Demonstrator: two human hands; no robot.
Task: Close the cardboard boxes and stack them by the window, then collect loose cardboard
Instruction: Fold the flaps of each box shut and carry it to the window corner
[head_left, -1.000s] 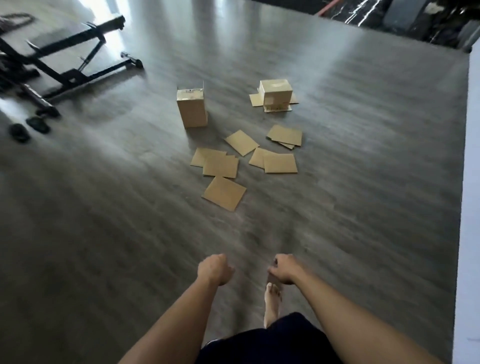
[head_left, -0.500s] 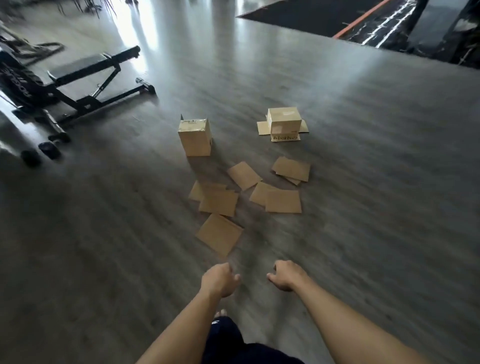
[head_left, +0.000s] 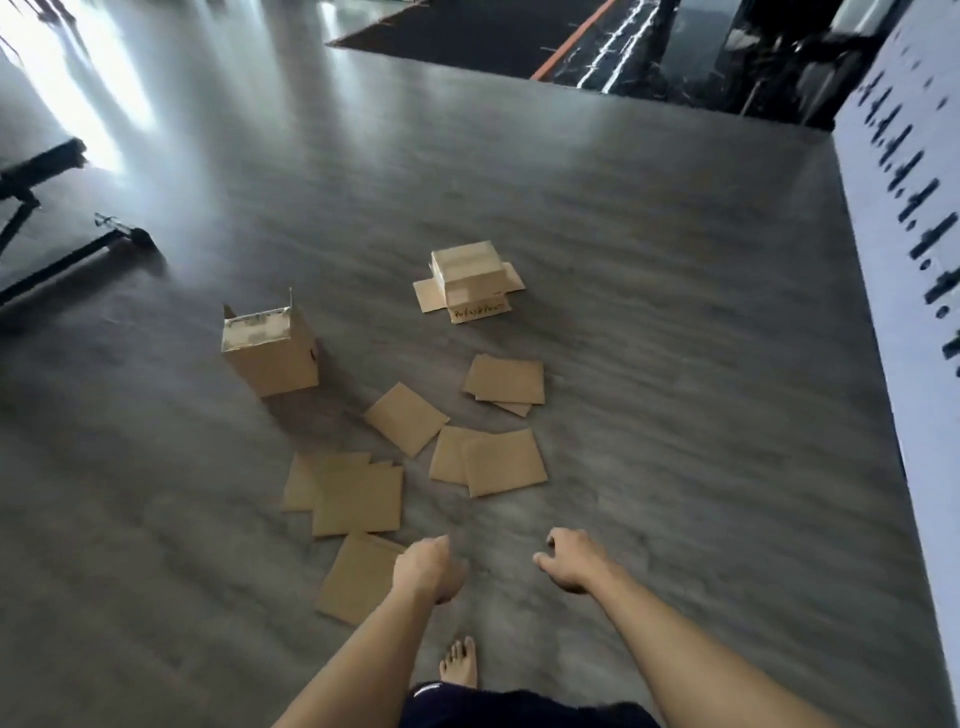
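Two cardboard boxes on the floor, open box (head_left: 271, 349) left and flap-splayed box (head_left: 469, 278) beyond, loose cardboard sheets (head_left: 504, 462) between: likely light, stiff, best gripped by opposite sides; left hand (head_left: 428, 569) and right hand (head_left: 571, 560) loosely curled, empty.

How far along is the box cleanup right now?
Nothing looks done yet. The taller box has flaps standing up, and the smaller box sits apart with flaps splayed on the floor, unstacked. Loose cardboard sheets lie scattered. The left hand and right hand hold nothing. Closing, stacking and collecting all remain.
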